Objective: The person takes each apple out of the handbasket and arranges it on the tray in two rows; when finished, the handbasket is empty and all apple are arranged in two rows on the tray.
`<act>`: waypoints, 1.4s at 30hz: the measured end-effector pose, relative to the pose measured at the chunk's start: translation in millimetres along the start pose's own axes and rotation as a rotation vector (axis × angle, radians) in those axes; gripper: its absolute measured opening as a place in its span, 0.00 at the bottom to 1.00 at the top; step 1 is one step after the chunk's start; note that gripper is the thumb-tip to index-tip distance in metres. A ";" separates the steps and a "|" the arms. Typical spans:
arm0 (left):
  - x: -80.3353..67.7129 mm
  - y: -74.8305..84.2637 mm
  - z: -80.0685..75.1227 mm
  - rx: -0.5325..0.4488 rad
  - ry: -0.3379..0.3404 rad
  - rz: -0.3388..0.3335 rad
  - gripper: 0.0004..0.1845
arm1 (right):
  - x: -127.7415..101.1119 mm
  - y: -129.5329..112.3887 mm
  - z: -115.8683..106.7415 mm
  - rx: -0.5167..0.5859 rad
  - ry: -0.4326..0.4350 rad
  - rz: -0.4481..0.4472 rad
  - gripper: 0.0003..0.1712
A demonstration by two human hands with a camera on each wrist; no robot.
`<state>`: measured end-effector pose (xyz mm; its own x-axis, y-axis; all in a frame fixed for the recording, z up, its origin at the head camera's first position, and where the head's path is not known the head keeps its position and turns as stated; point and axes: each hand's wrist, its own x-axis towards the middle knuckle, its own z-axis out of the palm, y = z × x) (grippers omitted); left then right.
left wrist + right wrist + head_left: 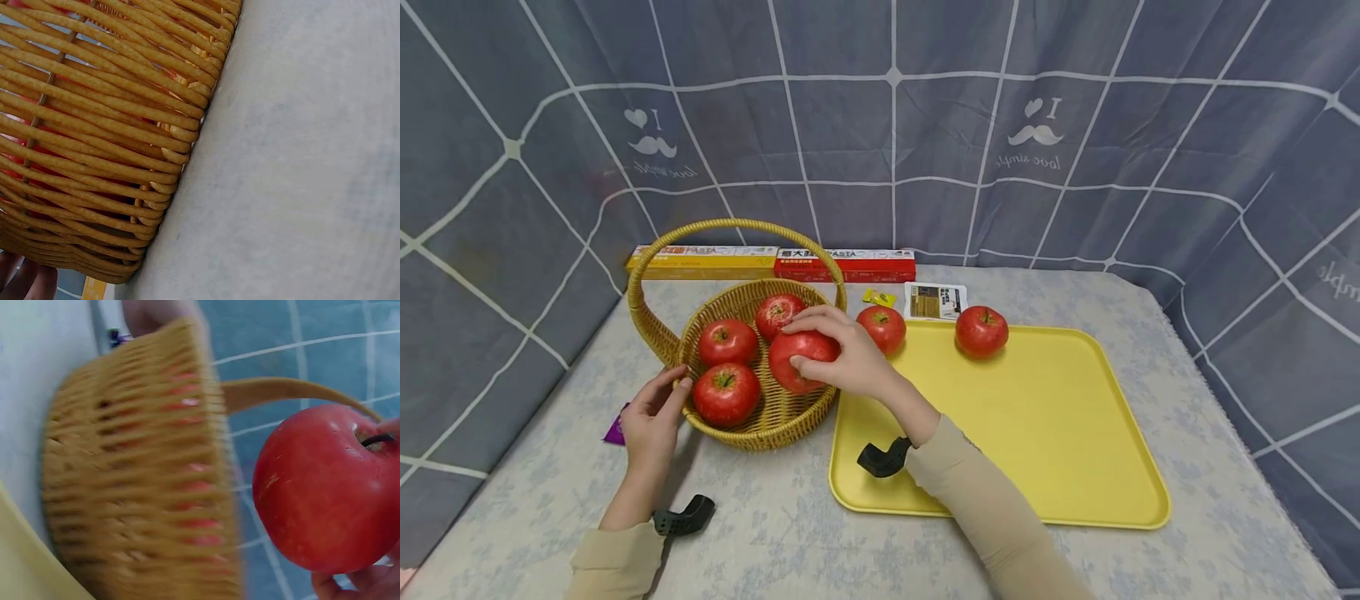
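Note:
My right hand (842, 354) grips a red apple (801, 360) over the right part of a wicker basket (752, 439). In the right wrist view that apple (325, 494) is above the basket's rim, its stem showing, with fingertips under it. My left hand (655, 412) holds the basket's left rim between thumb and fingers. Inside the basket lie three other apples, one at the back (777, 314), one at the left (727, 342) and one in front (727, 395). The left wrist view shows the woven side (94, 137) close up, with fingertips at its lower left corner.
A yellow tray (1015, 433) lies right of the basket, with one apple (982, 332) at its back edge and another (882, 329) at its back left corner. Behind are pasta boxes (846, 267), a yellow packet (878, 297) and a white packet (935, 301). The tall handle (733, 223) arches over the basket.

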<state>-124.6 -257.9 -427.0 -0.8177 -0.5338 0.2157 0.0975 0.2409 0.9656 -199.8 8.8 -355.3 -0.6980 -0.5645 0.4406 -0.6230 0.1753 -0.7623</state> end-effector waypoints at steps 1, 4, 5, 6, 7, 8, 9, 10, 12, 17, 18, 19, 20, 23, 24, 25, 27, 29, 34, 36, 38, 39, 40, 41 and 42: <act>0.1 0.0 -0.1 -0.001 -0.001 0.003 0.16 | -2.5 -3.0 -5.9 0.006 0.020 -0.006 0.18; 0.4 -0.3 -0.3 -0.002 -0.003 0.008 0.16 | -9.8 -7.8 -25.4 0.030 0.068 -0.039 0.18; 0.4 -0.3 -0.2 -0.004 -0.002 0.008 0.16 | -12.6 -8.5 -32.4 0.031 0.081 -0.048 0.18; 0.5 -0.3 -0.1 -0.006 -0.002 0.008 0.16 | -15.8 -8.7 -39.6 0.034 0.096 -0.057 0.18; 0.6 -0.4 -0.1 -0.008 -0.003 0.007 0.16 | -18.8 -9.6 -46.8 0.039 0.111 -0.058 0.17; 0.7 -0.5 0.0 -0.009 -0.003 0.006 0.16 | -22.4 -13.9 -54.5 0.041 0.128 -0.054 0.17; 0.8 -0.6 0.0 -0.009 -0.003 0.006 0.16 | -26.0 -12.9 -61.8 0.040 0.150 -0.059 0.17; 0.8 -0.7 0.0 -0.005 -0.003 0.005 0.16 | -29.7 -11.4 -69.4 0.037 0.170 -0.062 0.16; 1.1 -1.3 -0.2 -0.005 -0.004 0.004 0.15 | -37.6 -17.3 -84.9 0.033 0.217 -0.032 0.16; 1.9 -1.1 -1.1 -0.033 -0.010 -0.021 0.16 | -57.9 0.2 -128.4 0.022 0.339 0.119 0.16; 2.1 -0.8 -1.5 -0.040 -0.012 -0.031 0.16 | -61.9 8.3 -137.1 0.016 0.364 0.151 0.17; 2.2 -0.5 -1.9 -0.042 -0.015 -0.038 0.16 | -66.2 16.7 -145.6 0.000 0.391 0.185 0.17; 1.8 -0.2 -2.4 -0.036 -0.017 -0.047 0.16 | -70.7 21.3 -153.6 -0.021 0.419 0.214 0.18; 1.6 -0.2 -3.0 -0.025 -0.023 -0.065 0.17 | -83.4 36.5 -173.8 -0.054 0.514 0.303 0.20; 1.6 -0.3 -2.9 -0.029 -0.023 -0.073 0.17 | -87.4 42.4 -179.5 -0.059 0.547 0.326 0.20; 1.4 -0.5 -2.8 -0.027 -0.022 -0.077 0.17 | -91.6 47.4 -184.3 -0.065 0.584 0.354 0.21; 1.2 -0.8 -2.2 -0.034 -0.022 -0.086 0.16 | -99.5 57.4 -192.0 -0.064 0.660 0.417 0.22; 1.3 -1.4 -2.1 -0.046 -0.019 -0.089 0.16 | -106.4 67.0 -197.4 -0.059 0.732 0.477 0.23; 0.9 -1.7 -2.0 -0.043 -0.017 -0.074 0.16 | -118.1 87.0 -204.1 -0.068 0.869 0.598 0.24; 0.7 -1.5 -2.1 -0.036 -0.017 -0.064 0.16 | -121.0 93.1 -204.8 -0.071 0.904 0.623 0.24; 0.5 -0.9 -2.2 -0.030 -0.017 -0.055 0.16 | -124.1 99.7 -205.4 -0.081 0.933 0.644 0.24; 0.3 -0.4 -2.2 -0.036 -0.017 -0.058 0.16 | -126.0 103.3 -205.7 -0.084 0.948 0.652 0.24; 0.4 0.1 -2.3 -0.034 -0.019 -0.056 0.16 | -128.2 107.0 -206.2 -0.090 0.962 0.662 0.24; 0.1 0.7 -2.3 -0.040 -0.020 -0.061 0.16 | -130.6 110.8 -206.7 -0.092 0.974 0.676 0.24; 0.0 1.0 -2.3 -0.042 -0.020 -0.065 0.16 | -133.1 114.5 -207.4 -0.098 0.986 0.689 0.24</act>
<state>-123.2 -259.5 -425.7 -0.8344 -0.5305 0.1498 0.0675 0.1714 0.9829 -251.5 271.3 -402.9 -0.8373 0.5225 0.1607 -0.0083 0.2819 -0.9594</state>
